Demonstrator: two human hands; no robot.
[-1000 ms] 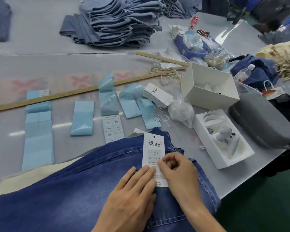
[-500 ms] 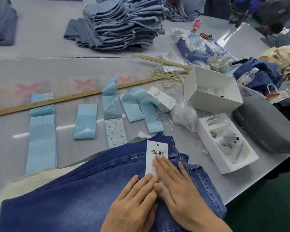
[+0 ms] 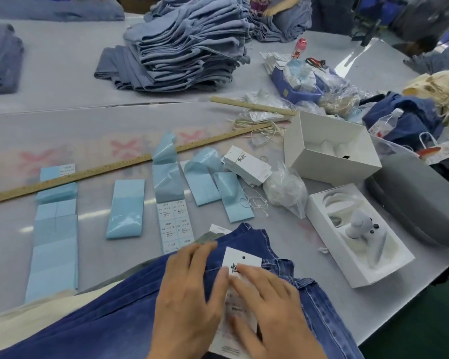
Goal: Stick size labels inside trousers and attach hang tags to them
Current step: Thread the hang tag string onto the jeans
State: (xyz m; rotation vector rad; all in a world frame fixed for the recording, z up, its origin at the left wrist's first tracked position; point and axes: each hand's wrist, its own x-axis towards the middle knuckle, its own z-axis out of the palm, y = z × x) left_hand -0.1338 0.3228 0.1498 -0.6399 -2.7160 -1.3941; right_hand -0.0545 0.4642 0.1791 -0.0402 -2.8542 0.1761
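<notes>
- Since half a second ago your left hand point(image 3: 189, 301) has slid out to the left across the trousers point(image 3: 109, 314), while your right hand point(image 3: 267, 307) has stayed on the hang tag point(image 3: 240, 260).
- Your right fingers point(image 3: 246, 278) lie straight and slightly spread, pressing the tag flat on the denim; nothing is pinched.
- Your left fingers point(image 3: 200, 252) are straight and fanned over the cloth, the thumb touching the tag's left edge.
- Tag position: it lies under and between both hands on the waistband end, long axis running from you toward the far side, punched hole at the far end, just beyond your right fingertips.
- Judging by that, the right hand is the nearer one for threading the hole.
- Beyond your fingers, the printed size labels point(image 3: 175, 224) lie on the bench point(image 3: 62, 73) near your left fingertips.
- Farther right sit loose strings point(image 3: 254, 202) and a stack of spare tags point(image 3: 246, 165).
</notes>
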